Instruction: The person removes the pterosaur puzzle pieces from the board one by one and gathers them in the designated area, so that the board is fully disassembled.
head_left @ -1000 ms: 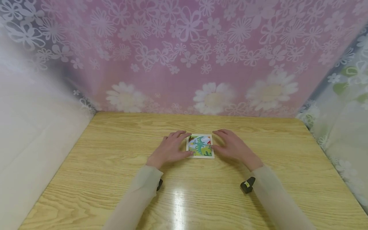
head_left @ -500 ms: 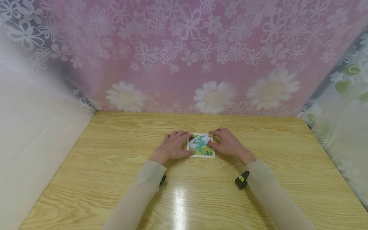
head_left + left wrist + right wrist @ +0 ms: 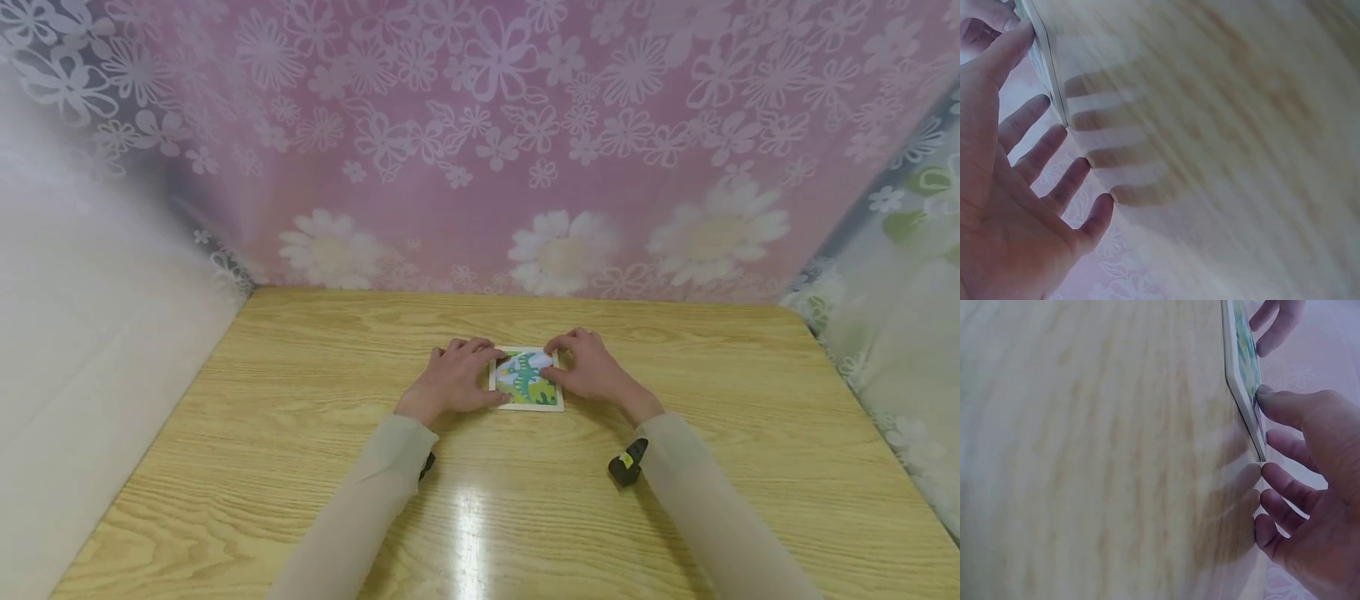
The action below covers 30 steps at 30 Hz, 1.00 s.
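A small square picture puzzle (image 3: 527, 383) lies on the table, a green dinosaur printed inside its pale frame. My left hand (image 3: 453, 379) rests along its left side, the thumb at the lower left and the forefinger at the upper left. In the left wrist view the fingers (image 3: 1041, 150) of that hand are spread, their tips at the tabletop beside the frame. My right hand (image 3: 596, 371) is at the upper right corner. In the right wrist view its thumb (image 3: 1285, 406) presses on the picture, and its other fingertips touch down at or beyond the frame's edge.
The wood-grain table (image 3: 300, 483) carries a bright glare streak in front of the hands. A pink flowered curtain (image 3: 420, 167) rises behind its far edge. Pale sheets (image 3: 90, 333) hang on both sides. Black wrist cameras (image 3: 628, 463) sit under the sleeves.
My right hand has moved left onto the puzzle's right side, its thumb and forefinger now over the picture. A red patch near that thumb is now covered. The left hand has barely moved.
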Available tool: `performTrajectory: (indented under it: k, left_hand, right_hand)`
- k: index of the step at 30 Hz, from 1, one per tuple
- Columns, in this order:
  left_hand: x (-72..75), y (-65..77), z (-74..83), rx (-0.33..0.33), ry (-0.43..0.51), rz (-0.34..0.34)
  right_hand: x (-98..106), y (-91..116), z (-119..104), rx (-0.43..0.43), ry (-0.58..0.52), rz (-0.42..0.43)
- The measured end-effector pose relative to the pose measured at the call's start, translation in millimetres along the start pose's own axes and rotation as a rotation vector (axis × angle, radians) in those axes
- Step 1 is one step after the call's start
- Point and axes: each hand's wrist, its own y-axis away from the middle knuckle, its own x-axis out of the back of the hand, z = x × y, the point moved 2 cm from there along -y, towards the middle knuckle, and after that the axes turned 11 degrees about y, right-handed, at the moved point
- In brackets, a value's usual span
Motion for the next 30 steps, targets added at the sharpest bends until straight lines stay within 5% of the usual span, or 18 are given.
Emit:
performTrajectory:
  k: [11, 17, 30]
  left_hand:
    - [-1.6, -4.1, 3.9, -0.006, -0.010, 0.000]
    - [-7.6, -12.0, 6.4, -0.039, 0.101, 0.040]
    - [-21.8, -32.8, 14.9, 0.104, 0.249, 0.149]
  right_hand:
    - [-2, -8, 2, -0.063, -0.038, -0.044]
    - [-5, -12, 5, -0.126, -0.074, -0.074]
    - [-3, -13, 6, -0.115, -0.118, -0.077]
